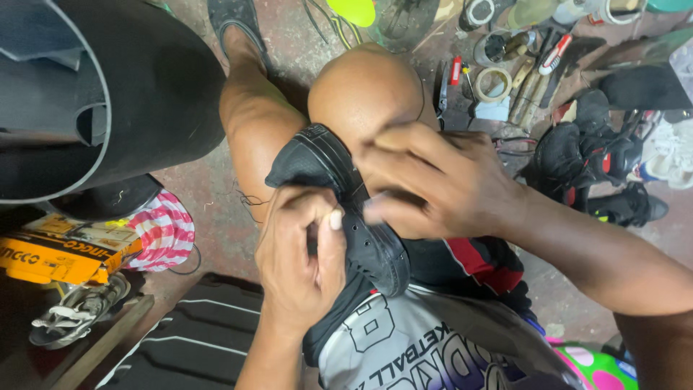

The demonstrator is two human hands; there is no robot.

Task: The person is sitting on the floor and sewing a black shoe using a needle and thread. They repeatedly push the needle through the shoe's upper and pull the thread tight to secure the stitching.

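Big black rubber sheet [144, 87] fills upper left of frame, curled, w/ a grey edge. Below it, lower left, a yellow box [58, 256] and a red-and-white striped cloth [164, 231] just beside it. Centre: black shoe [361, 231] lies sole-up across the person's thigh, just below the bent knee [361, 87], running from centre toward lower centre. Right hand [440, 184], centre-right, presses on the shoe's upper part, fingers curled over it; blurred, so can't tell how tightly it's gripping. Left hand [299, 260], lower centre, closed on the shoe's side, thumb up against the sole edge. Upper right: pile of black shoes [592, 159] on floor; above them a tape roll [494, 84] among scattered tools.
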